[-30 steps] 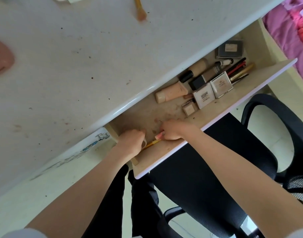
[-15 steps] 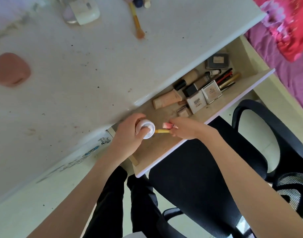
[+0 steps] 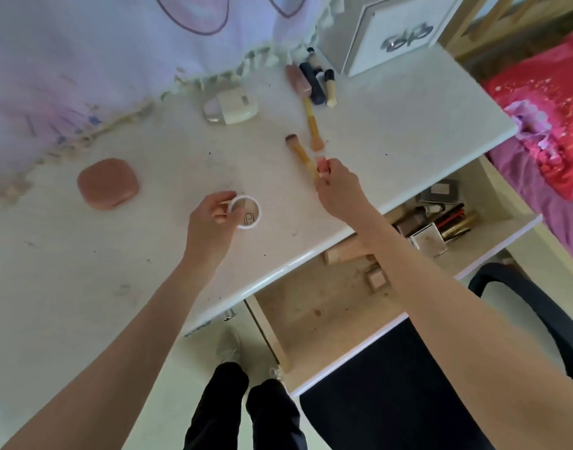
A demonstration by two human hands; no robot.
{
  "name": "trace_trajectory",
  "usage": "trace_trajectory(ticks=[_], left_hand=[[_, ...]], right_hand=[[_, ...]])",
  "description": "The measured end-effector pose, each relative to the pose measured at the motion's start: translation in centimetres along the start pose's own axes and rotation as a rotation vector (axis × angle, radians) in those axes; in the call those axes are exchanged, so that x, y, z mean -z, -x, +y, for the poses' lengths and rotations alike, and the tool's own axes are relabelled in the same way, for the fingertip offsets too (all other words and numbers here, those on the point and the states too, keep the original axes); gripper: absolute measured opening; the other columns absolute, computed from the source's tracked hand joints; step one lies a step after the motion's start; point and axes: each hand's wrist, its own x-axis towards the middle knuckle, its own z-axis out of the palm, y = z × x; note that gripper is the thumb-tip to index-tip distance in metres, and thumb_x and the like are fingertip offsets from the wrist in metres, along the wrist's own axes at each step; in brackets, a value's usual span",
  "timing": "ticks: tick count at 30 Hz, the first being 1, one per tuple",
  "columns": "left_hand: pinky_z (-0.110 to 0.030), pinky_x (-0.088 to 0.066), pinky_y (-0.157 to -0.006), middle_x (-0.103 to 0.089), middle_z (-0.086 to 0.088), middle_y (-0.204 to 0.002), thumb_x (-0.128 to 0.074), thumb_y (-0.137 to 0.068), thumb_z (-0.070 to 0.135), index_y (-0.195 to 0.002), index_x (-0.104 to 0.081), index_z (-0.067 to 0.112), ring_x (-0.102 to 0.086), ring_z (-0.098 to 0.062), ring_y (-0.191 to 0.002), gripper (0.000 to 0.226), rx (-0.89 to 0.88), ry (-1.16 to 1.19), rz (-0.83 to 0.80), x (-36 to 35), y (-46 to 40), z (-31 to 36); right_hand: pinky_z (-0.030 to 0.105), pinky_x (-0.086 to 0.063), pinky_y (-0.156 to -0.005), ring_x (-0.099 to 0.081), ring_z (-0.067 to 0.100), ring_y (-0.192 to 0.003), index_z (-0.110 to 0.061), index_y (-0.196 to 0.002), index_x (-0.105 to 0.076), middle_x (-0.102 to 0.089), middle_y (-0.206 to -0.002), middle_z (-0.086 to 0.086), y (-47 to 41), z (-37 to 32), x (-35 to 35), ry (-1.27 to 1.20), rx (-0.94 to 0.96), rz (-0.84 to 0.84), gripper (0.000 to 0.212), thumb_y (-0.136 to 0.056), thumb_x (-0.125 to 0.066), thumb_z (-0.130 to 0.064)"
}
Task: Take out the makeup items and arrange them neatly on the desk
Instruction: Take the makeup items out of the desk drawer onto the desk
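Setting each item down flat looks like the step in hand: beside the pink compact (image 3: 108,184) on the desk (image 3: 408,118), the left hand (image 3: 210,222) pinches the round white jar (image 3: 246,212), the right hand (image 3: 338,186) grips a wooden brush (image 3: 300,152); aligning it with the neighbouring brush (image 3: 312,125) would look neat, the drawer (image 3: 327,306) waiting

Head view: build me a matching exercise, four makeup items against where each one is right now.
Items:
1. round white compact
2. wooden-handled brush
3. pink case
4. gold pencils

Places:
A. lying in the open drawer
B. held by the right hand
C. lying alone on the desk, left
D. held by the left hand

Pairs: 1-D, 2-B, 3-C, 4-A
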Motion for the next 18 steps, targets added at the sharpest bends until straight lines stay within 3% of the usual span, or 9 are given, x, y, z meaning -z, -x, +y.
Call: trace_trajectory(ticks=[3,6,13,16,18], left_hand=[[-0.045,-0.050,-0.089,-0.064,0.002,-0.093,-0.064,-0.082,0.009,-0.102,-0.059,0.021,-0.062,-0.018,-0.088,0.023,-0.015,-0.024,0.013,1.4,-1.2,-0.5],[-0.041,-0.049,-0.090,-0.064,0.002,-0.096,-0.065,-0.082,0.012,-0.102,-0.058,0.023,-0.062,-0.017,-0.091,0.024,-0.041,-0.050,0.034,2.7,-2.1,-0.9],[-0.007,-0.039,-0.071,-0.059,0.019,-0.083,-0.064,-0.084,0.020,-0.099,-0.060,0.023,-0.057,-0.008,-0.081,0.016,-0.100,-0.191,0.071,5.3,-3.9,-1.9],[-0.009,-0.034,-0.069,-0.059,0.007,-0.092,-0.058,-0.088,0.020,-0.102,-0.060,0.021,-0.053,-0.010,-0.083,0.014,-0.184,-0.292,0.067,6.1,-4.6,-1.9],[-0.007,-0.029,-0.070,-0.054,0.002,-0.103,-0.054,-0.090,0.020,-0.107,-0.059,0.020,-0.048,-0.003,-0.086,0.017,-0.238,-0.409,0.029,6.4,-5.1,-1.9]], right_hand=[[0.025,-0.035,-0.074,-0.053,0.024,-0.098,-0.009,-0.116,-0.044,-0.054,-0.114,0.010,-3.4,-1.7,-1.4,0.110,0.000,0.080,0.026,-0.092,-0.039,-0.003],[0.031,-0.037,-0.074,-0.055,0.032,-0.102,-0.002,-0.120,-0.043,-0.053,-0.118,0.016,-6.2,-3.1,-2.4,0.302,-0.018,0.180,0.025,-0.097,-0.038,-0.010],[0.037,-0.040,-0.076,-0.054,0.037,-0.106,-0.004,-0.127,-0.041,-0.048,-0.124,0.019,-10.1,-5.4,-3.1,0.596,0.041,0.306,0.033,-0.094,-0.046,-0.005],[0.040,-0.043,-0.082,-0.054,0.038,-0.107,-0.003,-0.128,-0.041,-0.045,-0.126,0.019,-11.0,-6.2,-3.0,0.568,0.009,0.325,0.039,-0.090,-0.050,-0.002],[0.042,-0.044,-0.084,-0.052,0.037,-0.109,-0.002,-0.130,-0.039,-0.043,-0.128,0.019,-11.0,-6.4,-3.3,0.546,0.009,0.325,0.041,-0.090,-0.049,0.000]])
